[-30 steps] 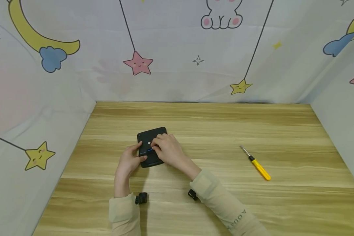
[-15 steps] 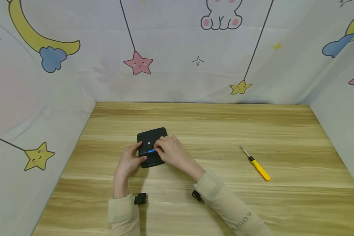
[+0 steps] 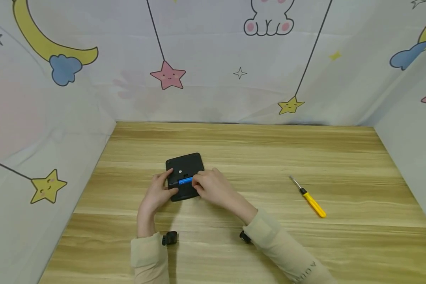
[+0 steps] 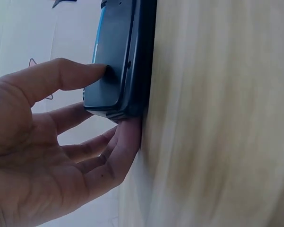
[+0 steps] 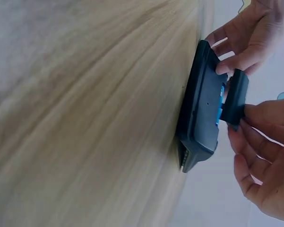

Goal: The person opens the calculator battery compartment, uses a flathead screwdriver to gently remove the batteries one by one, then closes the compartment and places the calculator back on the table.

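Note:
A flat black device point(image 3: 189, 161), perhaps a calculator, lies back side up on the table, with a blue battery point(image 3: 185, 180) showing in its slot. My left hand point(image 3: 157, 194) grips its left end. In the left wrist view, the thumb presses the top of the device point(image 4: 116, 52) while a finger reaches against its end near the table. Between thumb and fingers, my right hand point(image 3: 214, 187) pinches a small black battery cover point(image 5: 236, 97), held just above the device's back. The right wrist view shows the cover tilted up beside the battery point(image 5: 220, 105). In the head view the right fingers hide the cover.
A screwdriver point(image 3: 311, 202) with a yellow handle lies on the wooden table point(image 3: 255, 157) to the right, its tip pointing up and left. Patterned white cloth point(image 3: 213, 98) stands behind the table and along both sides.
My right hand has moved right and slightly towards me, with the battery cover drawn off the slot. More of the blue battery shows now. My left hand keeps its hold on the device.

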### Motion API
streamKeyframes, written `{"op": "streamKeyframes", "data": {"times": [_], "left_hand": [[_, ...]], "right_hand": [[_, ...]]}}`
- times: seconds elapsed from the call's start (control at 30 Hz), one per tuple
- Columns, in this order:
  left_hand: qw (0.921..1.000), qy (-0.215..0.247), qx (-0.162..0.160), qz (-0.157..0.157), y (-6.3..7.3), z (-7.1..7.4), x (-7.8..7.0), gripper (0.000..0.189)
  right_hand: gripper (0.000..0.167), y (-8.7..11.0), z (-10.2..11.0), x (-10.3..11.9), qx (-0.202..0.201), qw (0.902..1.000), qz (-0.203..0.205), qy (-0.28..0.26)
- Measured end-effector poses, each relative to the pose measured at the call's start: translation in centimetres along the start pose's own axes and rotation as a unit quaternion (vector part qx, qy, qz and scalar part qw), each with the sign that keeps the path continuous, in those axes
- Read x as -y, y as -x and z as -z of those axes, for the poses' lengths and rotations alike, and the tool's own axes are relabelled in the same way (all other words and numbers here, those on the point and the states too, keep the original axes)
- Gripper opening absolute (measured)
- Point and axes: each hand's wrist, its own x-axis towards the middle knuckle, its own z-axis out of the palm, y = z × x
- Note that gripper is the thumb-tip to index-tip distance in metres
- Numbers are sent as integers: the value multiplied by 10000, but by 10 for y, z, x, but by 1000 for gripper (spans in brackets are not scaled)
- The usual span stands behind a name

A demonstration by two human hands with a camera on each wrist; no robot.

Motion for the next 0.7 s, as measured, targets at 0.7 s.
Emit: {"op": "streamKeyframes", "data": {"times": [0.7], "left_hand": [[9996, -51, 255, -52, 0, -4, -1, 82]], "right_hand": [[15, 19, -1, -3, 1290, 9902, 86, 524]]}}
